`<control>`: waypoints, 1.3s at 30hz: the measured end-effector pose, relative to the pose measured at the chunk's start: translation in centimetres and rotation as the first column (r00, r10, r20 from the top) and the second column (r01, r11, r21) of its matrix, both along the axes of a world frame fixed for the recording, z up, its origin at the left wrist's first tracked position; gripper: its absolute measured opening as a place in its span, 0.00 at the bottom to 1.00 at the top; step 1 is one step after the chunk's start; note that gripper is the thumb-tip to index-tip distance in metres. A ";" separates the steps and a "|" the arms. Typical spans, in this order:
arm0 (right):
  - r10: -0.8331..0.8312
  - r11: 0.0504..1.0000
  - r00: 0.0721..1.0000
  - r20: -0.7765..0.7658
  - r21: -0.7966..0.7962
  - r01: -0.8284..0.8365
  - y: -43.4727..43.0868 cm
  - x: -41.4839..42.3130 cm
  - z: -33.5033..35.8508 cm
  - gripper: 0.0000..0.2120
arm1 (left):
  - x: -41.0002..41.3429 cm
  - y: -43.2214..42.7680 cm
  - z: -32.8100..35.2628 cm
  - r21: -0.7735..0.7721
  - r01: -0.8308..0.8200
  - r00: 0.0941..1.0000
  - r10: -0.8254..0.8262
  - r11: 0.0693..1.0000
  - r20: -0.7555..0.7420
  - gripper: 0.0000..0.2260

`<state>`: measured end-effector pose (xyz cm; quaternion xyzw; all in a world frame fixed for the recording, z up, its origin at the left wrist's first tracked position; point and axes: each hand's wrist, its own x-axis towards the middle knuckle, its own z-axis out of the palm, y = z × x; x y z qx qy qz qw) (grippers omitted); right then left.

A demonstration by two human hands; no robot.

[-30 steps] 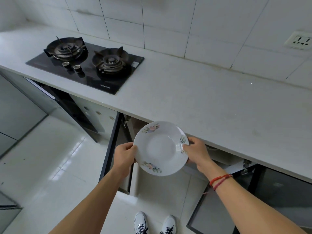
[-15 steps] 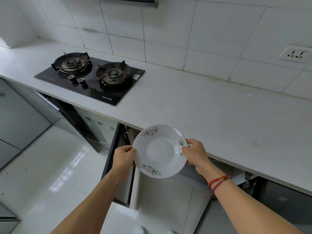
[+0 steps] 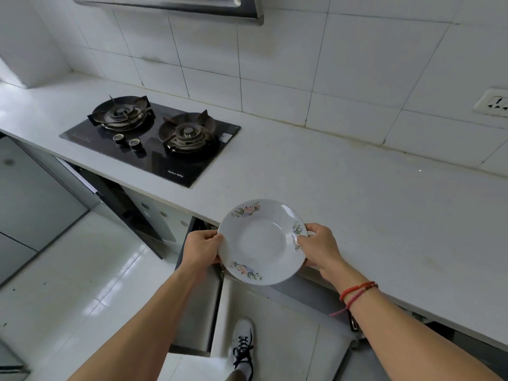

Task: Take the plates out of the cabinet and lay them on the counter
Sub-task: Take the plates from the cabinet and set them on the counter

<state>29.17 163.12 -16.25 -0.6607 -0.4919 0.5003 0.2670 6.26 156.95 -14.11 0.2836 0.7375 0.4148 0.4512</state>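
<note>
I see left hand [image 3: 204, 247] gripping the left rim of the floral soup plate [image 3: 261, 242], fingers curled under. Right hand [image 3: 320, 247] pinches the right rim, thumb on top, with a red string bracelet [image 3: 357, 291] at the wrist. The plate is held in the air over the front edge of the white counter [image 3: 357, 193], above an open cabinet door [image 3: 275, 320]. A black two-burner gas hob [image 3: 154, 138] sits to the left, with a white tiled wall [image 3: 275, 64] and a socket [image 3: 493, 103] behind. Glossy floor [image 3: 68, 270]. The plate is round with no long axis I can call, and its bowl faces up, tilted toward me.

Tiny unreadable print on hob [image 3: 154, 146]
</note>
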 end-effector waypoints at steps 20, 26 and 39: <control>-0.129 0.985 0.991 0.029 -0.107 0.132 16.0 -7.8 -3.9 0.13 | -8.5 18.5 -5.1 -0.089 0.055 0.998 -0.057 0.994 -0.013 0.09; -0.097 0.990 0.994 0.057 -0.101 0.103 18.5 -8.5 -4.6 0.13 | -9.0 20.4 -5.5 -0.103 0.037 0.999 -0.039 0.994 -0.019 0.11; -0.040 0.994 0.988 0.148 -0.094 0.054 22.1 -9.4 -7.2 0.11 | -9.7 23.9 -7.5 -0.147 -0.005 1.000 0.000 0.989 -0.030 0.12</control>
